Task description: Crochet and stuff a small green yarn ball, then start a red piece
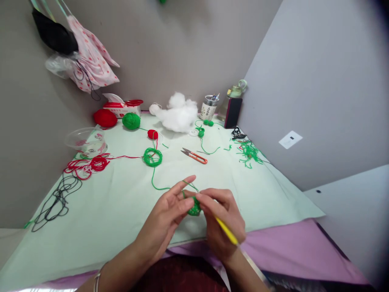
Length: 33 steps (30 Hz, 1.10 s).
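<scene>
Between thumb and fingers, my left hand [166, 215] pinches a small green crochet piece [194, 207]. Green yarn runs over its raised index finger and back to a loose green coil [152, 157] on the table. My right hand [224, 219] grips a crochet hook with a yellow handle [226, 230]; its tip is at the green piece, partly hidden by my fingers. Both hands are close together above the table's near edge. Beyond them lie orange thread snips [194, 155], blades pointing left.
White stuffing [178, 113] sits at the back, near a pen cup [209, 108] and a phone [233, 113]. Green yarn scraps [251, 153] lie right. Red yarn [91, 165], black cord [56, 202] and a clear plastic tub [85, 140] are left, near a green yarn ball [131, 121].
</scene>
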Tool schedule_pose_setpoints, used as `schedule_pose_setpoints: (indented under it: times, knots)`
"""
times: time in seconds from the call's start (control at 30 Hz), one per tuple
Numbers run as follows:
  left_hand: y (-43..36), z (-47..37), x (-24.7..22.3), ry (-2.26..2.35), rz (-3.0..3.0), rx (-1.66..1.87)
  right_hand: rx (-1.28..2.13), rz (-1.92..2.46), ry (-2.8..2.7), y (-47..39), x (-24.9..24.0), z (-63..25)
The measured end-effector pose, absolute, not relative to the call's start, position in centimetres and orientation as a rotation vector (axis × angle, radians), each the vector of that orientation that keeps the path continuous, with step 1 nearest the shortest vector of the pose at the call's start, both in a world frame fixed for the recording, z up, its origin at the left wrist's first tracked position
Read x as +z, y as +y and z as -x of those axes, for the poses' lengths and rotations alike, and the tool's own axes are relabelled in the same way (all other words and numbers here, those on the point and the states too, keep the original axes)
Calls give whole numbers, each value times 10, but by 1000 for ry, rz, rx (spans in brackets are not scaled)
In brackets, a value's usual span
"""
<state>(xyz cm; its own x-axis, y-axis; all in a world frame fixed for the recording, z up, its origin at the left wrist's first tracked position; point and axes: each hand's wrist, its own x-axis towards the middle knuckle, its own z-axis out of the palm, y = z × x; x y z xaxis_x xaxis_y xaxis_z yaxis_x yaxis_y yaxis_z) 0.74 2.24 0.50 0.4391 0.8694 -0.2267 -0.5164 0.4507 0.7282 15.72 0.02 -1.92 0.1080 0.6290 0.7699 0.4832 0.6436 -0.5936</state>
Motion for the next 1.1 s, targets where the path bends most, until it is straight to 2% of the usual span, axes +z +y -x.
schedule_pose_setpoints:
  times: [0.17,0.27,0.5,0.67,0.73,0.93,1.0,1.1]
  knots:
    - [28,0,9,559,-556,908,603,855,-1198,10,-11,-167]
    - [27,0,8,602,-642,953,765,817,-1196,13,-8,-163]
    - [24,-6,7,753,-755,1008,465,935,-1449,8,-11,-152]
    - [25,-11,5,690,-561,981,17,972,-1682,4,-23,-154]
    - [27,-8,4,630,-479,916,129,960,-1612,4,-22,-157]
    - [33,4,7,585,-568,883,741,840,-1227,12,-5,-164]
    - [30,0,7,650,-636,964,732,863,-1260,12,-6,-161]
    - [25,-10,5,711,-664,1103,333,963,-1508,7,-13,-151]
